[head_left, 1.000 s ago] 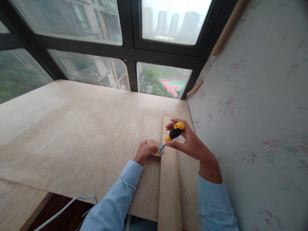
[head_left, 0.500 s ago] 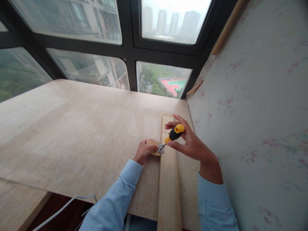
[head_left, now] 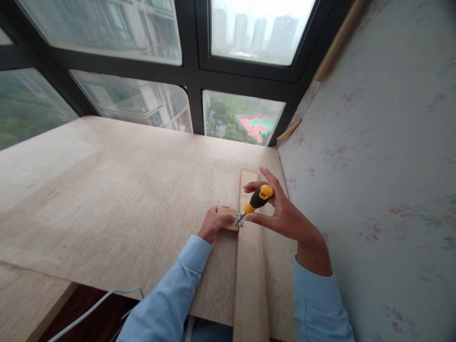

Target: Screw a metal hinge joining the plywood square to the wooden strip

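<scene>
My left hand (head_left: 214,224) is closed on a small wooden block (head_left: 227,212), which butts against the left side of a long wooden board (head_left: 250,280). A small metal hinge (head_left: 241,223) bridges the block and the board, with my left thumb beside it. A screwdriver (head_left: 259,196) with a yellow and black handle leans to the upper right, its tip down at the hinge's left part. My right hand (head_left: 281,209) has its fingers curled loosely round the handle, thumb near the shaft and one finger raised. Whether the tip sits in a screw is too small to tell.
The board lies on a beige marbled countertop (head_left: 117,199) and juts past its front edge. A papered wall (head_left: 374,156) rises close to my right arm. Dark-framed windows (head_left: 192,109) stand behind. A white cable (head_left: 99,304) hangs at the lower left.
The fingers of my right hand have shifted slightly round the screwdriver handle, the raised finger lifting a little. The screwdriver tip stays at the hinge, and my left hand keeps its place on the block.
</scene>
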{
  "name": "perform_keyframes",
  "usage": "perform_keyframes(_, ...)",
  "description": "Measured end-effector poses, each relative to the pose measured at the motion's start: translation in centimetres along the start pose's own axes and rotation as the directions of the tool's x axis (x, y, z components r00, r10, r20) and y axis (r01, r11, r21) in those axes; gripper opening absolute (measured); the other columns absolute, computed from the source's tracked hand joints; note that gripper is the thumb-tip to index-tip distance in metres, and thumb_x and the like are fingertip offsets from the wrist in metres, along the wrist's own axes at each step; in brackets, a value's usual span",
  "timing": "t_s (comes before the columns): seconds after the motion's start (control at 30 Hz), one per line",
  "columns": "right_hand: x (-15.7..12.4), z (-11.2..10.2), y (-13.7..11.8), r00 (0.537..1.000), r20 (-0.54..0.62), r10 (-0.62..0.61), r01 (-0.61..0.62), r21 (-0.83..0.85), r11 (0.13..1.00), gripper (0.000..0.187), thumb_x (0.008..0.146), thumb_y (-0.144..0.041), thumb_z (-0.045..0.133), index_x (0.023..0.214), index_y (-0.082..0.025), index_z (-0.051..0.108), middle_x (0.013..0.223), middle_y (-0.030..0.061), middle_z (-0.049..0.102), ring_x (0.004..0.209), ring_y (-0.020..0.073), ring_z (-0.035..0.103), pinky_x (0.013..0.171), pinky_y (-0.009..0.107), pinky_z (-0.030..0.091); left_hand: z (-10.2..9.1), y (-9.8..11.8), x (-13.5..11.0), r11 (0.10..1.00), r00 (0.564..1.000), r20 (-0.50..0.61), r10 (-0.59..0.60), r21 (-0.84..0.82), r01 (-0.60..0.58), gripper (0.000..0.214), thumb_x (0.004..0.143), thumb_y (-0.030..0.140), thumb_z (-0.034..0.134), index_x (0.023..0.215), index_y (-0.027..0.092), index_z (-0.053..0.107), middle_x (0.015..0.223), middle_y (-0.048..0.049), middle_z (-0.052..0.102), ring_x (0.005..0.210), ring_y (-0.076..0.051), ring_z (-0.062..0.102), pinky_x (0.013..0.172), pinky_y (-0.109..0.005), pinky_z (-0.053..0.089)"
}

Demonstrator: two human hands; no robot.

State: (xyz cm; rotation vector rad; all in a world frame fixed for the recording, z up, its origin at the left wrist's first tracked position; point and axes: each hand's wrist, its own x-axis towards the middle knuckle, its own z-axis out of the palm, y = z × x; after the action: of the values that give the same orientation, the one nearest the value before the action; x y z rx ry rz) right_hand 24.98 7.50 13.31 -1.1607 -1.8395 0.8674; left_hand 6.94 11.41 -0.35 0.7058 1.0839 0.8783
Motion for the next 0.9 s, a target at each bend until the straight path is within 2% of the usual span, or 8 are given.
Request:
perform_keyframes(0.07, -0.5, -0.5, -0.1, 0.995, 0.098, -0.021, 0.011, 0.105, 0.994, 0.09, 0.086, -0.035, 0.067, 0.153, -0.035, 0.005, 0.138, 0.0103, 0.052, 0.128, 0.0237, 0.052, 0.103, 0.047, 0.048, 0.0, 0.0, 0.0, 1.0, 1.0, 0.006, -0.006, -0.006, 0.006, 0.044, 0.047, 0.018, 0.085, 0.085, 0.013, 0.063, 0.072, -0.0026, 0.068, 0.061, -0.015, 0.063, 0.058, -0.027, 0.05)
perform_keyframes(0.17, -0.6, -0.9, -0.1, 0.987, 0.158, 0.0, -0.023, 0.144, 0.989, 0.074, 0.091, -0.034, 0.06, 0.151, -0.035, 0.017, 0.132, 0.009, 0.058, 0.119, 0.0228, 0.06, 0.099, 0.046, 0.052, 0.0, 0.1, 0.0, 1.0, 1.0, 0.007, -0.011, -0.009, 0.011, 0.046, 0.045, 0.018, 0.085, 0.085, 0.013, 0.062, 0.072, -0.0023, 0.068, 0.062, -0.016, 0.063, 0.059, -0.027, 0.05)
perform_keyframes(0.27, 0.0, -0.5, 0.0, 0.997, -0.011, 0.074, -0.074, -0.053, 0.996, 0.074, 0.08, -0.04, 0.074, 0.143, -0.03, 0.038, 0.111, 0.0066, 0.067, 0.101, 0.0248, 0.066, 0.096, 0.047, 0.053, 0.0, 0.2, -0.1, 1.0, 1.0, 0.015, -0.009, -0.007, 0.009, 0.044, 0.046, 0.018, 0.085, 0.084, 0.014, 0.063, 0.071, -0.0013, 0.067, 0.061, -0.015, 0.062, 0.058, -0.026, 0.05)
perform_keyframes(0.33, 0.4, 0.0, 0.0, 0.987, -0.129, 0.09, -0.111, -0.163, 0.98, 0.085, 0.07, -0.044, 0.082, 0.142, -0.028, 0.04, 0.112, 0.0076, 0.066, 0.096, 0.0262, 0.066, 0.094, 0.049, 0.053, 0.0, 0.2, -0.2, 1.0, 1.0, 0.019, -0.009, 0.0, 0.009, 0.043, 0.047, 0.018, 0.084, 0.084, 0.014, 0.063, 0.071, -0.0016, 0.068, 0.062, -0.015, 0.062, 0.057, -0.026, 0.049)
perform_keyframes(0.43, 0.4, 0.4, -0.2, 0.996, -0.06, 0.067, -0.073, -0.11, 0.991, 0.101, 0.071, -0.041, 0.081, 0.152, -0.029, 0.021, 0.126, 0.0108, 0.061, 0.104, 0.0268, 0.064, 0.097, 0.051, 0.051, 0.1, 0.2, -0.2, 1.0, 1.0, 0.002, -0.005, 0.006, 0.005, 0.043, 0.047, 0.017, 0.083, 0.085, 0.013, 0.063, 0.071, -0.0024, 0.068, 0.061, -0.015, 0.062, 0.057, -0.026, 0.049)
perform_keyframes(0.57, -0.2, 0.1, -0.3, 0.997, 0.082, 0.008, -0.012, 0.05, 0.999, 0.09, 0.087, -0.032, 0.065, 0.155, -0.033, 0.007, 0.134, 0.0111, 0.057, 0.119, 0.0257, 0.06, 0.102, 0.052, 0.049, 0.2, 0.3, -0.2, 1.0, 1.0, -0.014, -0.004, -0.003, 0.004, 0.044, 0.047, 0.015, 0.083, 0.086, 0.012, 0.063, 0.071, -0.0019, 0.068, 0.06, -0.015, 0.061, 0.057, -0.027, 0.049)
perform_keyframes(0.73, 0.2, -0.1, -0.2, 0.997, 0.044, 0.06, -0.056, -0.089, 0.994, 0.08, 0.084, -0.034, 0.068, 0.152, -0.032, 0.025, 0.117, 0.0068, 0.067, 0.102, 0.0254, 0.068, 0.096, 0.049, 0.054, 0.1, 0.3, -0.2, 1.0, 1.0, -0.018, -0.018, 0.002, 0.018, 0.047, 0.046, 0.016, 0.085, 0.088, 0.013, 0.062, 0.072, -0.0017, 0.068, 0.06, -0.015, 0.062, 0.058, -0.027, 0.05)
perform_keyframes(0.9, 0.8, 0.2, 0.0, 0.99, -0.12, 0.074, -0.104, -0.262, 0.959, 0.084, 0.069, -0.044, 0.082, 0.142, -0.027, 0.043, 0.126, 0.0103, 0.062, 0.109, 0.032, 0.063, 0.097, 0.051, 0.052, 0.0, 0.1, -0.1, 1.0, 1.0, -0.002, -0.003, -0.005, 0.003, 0.045, 0.047, 0.016, 0.085, 0.086, 0.012, 0.062, 0.071, -0.0026, 0.067, 0.061, -0.015, 0.062, 0.057, -0.027, 0.049)
